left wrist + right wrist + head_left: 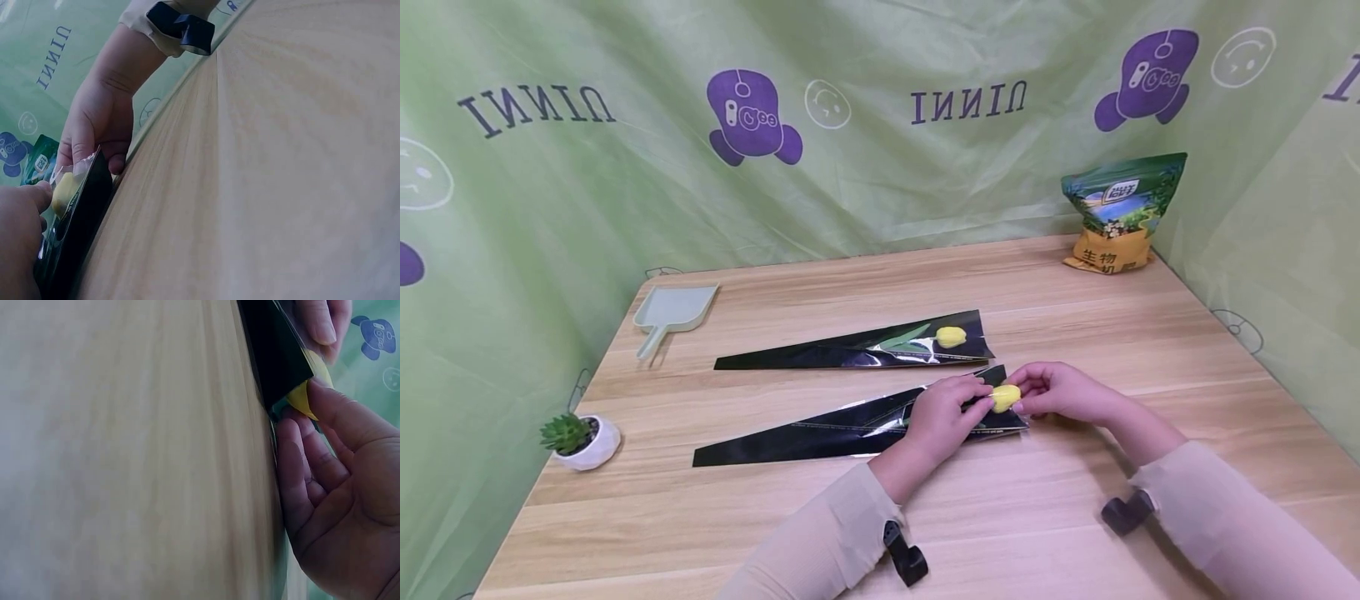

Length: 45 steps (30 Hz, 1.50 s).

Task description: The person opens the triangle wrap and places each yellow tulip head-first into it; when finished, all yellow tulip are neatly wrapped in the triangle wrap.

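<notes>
A yellow tulip (1006, 398) lies at the wide right end of the nearer black flower sleeve (775, 440), which has a glossy clear front. My left hand (946, 417) is over this sleeve, its thumb and forefinger gripping the film beside the bloom. From the right, my right hand (1063, 393) pinches the tulip at the sleeve's mouth; its thumb presses the petals (301, 400) in the right wrist view. Most of the stem is hidden under the left hand. Just behind lies a second black sleeve (790, 358) with another yellow tulip (951, 337) and green leaves inside.
A pale dustpan (676, 308) lies at the back left of the wooden table (625, 525). Nearer on the left edge stands a succulent in a white pot (593, 446). A green and orange bag (1116, 221) stands at the back right corner. Printed green cloth surrounds the table.
</notes>
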Motion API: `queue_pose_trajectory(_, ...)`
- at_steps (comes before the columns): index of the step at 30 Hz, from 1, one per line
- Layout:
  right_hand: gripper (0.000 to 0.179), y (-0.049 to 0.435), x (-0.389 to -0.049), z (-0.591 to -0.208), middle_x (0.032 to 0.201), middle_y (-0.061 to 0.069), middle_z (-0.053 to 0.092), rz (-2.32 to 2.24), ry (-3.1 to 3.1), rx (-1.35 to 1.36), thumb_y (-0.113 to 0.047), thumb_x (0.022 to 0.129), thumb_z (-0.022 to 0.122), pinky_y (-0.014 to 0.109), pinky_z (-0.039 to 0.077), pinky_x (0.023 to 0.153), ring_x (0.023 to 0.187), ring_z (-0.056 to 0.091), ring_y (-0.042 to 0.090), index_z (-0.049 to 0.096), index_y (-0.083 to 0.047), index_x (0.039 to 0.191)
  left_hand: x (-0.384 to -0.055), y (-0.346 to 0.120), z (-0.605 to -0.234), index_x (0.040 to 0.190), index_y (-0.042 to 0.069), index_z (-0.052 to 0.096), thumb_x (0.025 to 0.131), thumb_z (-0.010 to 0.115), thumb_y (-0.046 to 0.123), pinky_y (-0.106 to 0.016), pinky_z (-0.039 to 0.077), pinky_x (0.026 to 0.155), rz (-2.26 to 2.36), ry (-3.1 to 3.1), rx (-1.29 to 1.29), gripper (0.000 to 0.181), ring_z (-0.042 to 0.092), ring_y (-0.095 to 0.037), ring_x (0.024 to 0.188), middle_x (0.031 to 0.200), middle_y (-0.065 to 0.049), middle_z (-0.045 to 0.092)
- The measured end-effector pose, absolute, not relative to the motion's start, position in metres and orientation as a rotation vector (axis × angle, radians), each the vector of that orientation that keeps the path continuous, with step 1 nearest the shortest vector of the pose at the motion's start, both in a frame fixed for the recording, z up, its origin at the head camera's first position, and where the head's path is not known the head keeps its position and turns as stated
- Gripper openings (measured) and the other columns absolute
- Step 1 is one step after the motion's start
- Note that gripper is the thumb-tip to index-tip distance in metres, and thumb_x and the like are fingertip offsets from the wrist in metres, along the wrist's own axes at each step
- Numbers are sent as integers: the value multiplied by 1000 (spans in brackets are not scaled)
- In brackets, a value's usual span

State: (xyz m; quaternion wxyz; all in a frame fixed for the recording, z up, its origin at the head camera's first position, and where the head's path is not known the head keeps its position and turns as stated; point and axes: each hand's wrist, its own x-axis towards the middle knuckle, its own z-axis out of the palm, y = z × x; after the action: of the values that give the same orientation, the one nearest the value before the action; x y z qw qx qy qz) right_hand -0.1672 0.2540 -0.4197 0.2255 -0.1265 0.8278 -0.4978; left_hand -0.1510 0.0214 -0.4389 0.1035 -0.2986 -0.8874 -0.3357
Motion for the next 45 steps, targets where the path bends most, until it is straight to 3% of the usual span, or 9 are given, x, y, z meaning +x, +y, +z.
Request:
queue_pose_trajectory(5, 42, 249, -169, -419, 95, 9, 68, -1340, 2292, -386, -12, 84, 75, 21, 54, 63, 75, 61, 7, 59, 10, 117, -151, 20, -438, 109, 18, 76, 94, 65, 30, -26, 53, 97, -977, -2607, -885, 22, 67, -12, 113, 118, 1, 73)
queue_pose_trajectory(18, 38, 241, -174, -419, 89, 4, 68, -1237, 2375, -464, -16, 81, 79, 20, 51, 69, 77, 59, 8, 66, 3, 110, -152, 20, -439, 110, 17, 76, 94, 65, 31, -25, 53, 98, -1009, -2609, -881, 23, 67, -12, 113, 117, 1, 73)
queue_pose_trajectory(30, 43, 239, -175, -420, 95, 7, 71, -1236, 2366, -475, -15, 83, 77, 18, 52, 72, 81, 62, 2, 64, 6, 118, -152, 19, -438, 111, 18, 75, 95, 64, 32, -25, 53, 98, -991, -2605, -879, 24, 66, -11, 113, 117, 1, 73)
queue_pose_trajectory(37, 45, 246, -171, -416, 108, 15, 72, -1251, 2380, -450, -14, 83, 76, 17, 53, 81, 95, 64, 6, 62, 4, 122, -152, 20, -437, 113, 17, 74, 94, 65, 32, -23, 52, 99, -978, -2646, -894, 26, 66, -11, 114, 118, 2, 73)
queue_pose_trajectory(45, 54, 257, -170, -412, 112, 20, 68, -1280, 2410, -316, -17, 82, 78, 25, 58, 70, 83, 64, 12, 58, 3, 128, -153, 19, -439, 112, 19, 74, 94, 64, 35, -20, 50, 99, -901, -2694, -887, 26, 66, -9, 114, 118, 4, 72)
